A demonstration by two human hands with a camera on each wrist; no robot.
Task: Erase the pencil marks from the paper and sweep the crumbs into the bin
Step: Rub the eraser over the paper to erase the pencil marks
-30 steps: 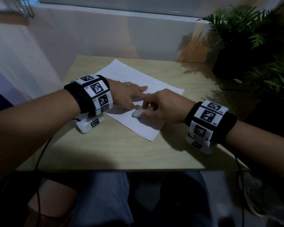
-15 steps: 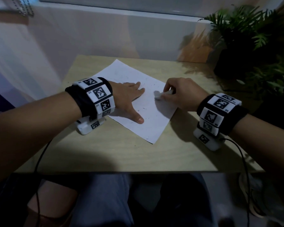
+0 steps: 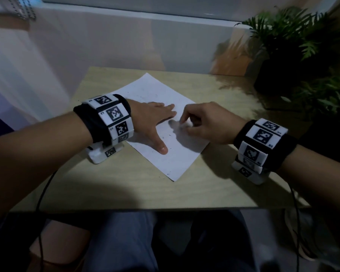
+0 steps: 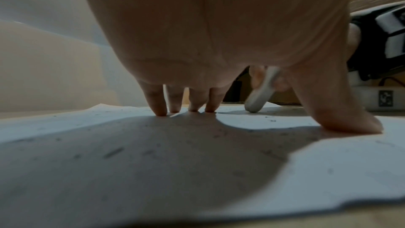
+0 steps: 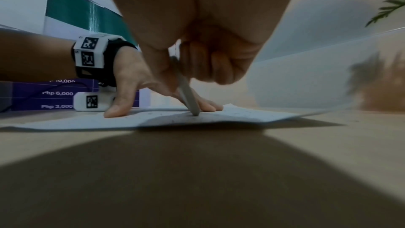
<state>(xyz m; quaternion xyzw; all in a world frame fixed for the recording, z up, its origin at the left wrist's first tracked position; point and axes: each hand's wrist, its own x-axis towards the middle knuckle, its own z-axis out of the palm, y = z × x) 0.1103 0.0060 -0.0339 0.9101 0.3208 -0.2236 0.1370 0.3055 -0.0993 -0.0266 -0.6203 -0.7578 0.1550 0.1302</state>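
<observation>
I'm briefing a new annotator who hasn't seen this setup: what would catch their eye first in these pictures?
First, the white paper lying askew mid-table, speckled with dark eraser crumbs. Next, the two hands meeting on it: the left hand pressed flat, fingers spread, and the right hand pinching a white eraser tip-down on the sheet. Leafy plants fill the far right corner.

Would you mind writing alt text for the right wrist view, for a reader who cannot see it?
Seen low across a wooden table, the right hand pinches a white eraser, its tip pressed on a sheet of paper scattered with dark specks. Behind, the left hand lies flat on the paper, fingers spread.
</observation>
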